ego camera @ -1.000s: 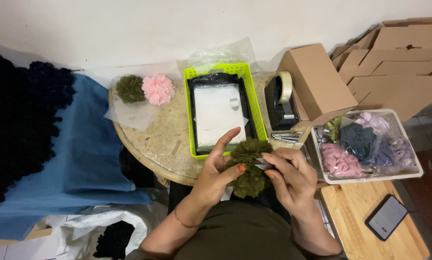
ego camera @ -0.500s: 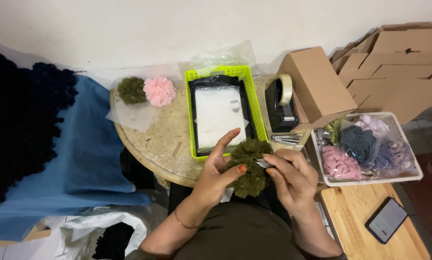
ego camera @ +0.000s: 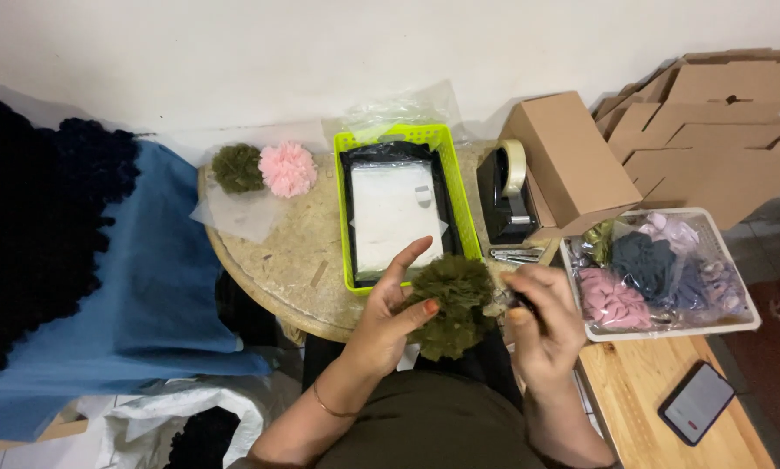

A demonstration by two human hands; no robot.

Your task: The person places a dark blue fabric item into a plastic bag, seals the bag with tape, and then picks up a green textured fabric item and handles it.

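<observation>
Here the left hand clasps an olive pompom; the right hand, curled, perhaps pinches it.

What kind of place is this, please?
Probably a small home workshop for making and packing fabric pompoms: the left hand holds an olive pompom, a tape dispenser stands on the round table, and flat cardboard boxes lie stacked nearby.

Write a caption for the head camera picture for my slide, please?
Left hand holds an olive-green pompom while the right hand works beside it.
</observation>
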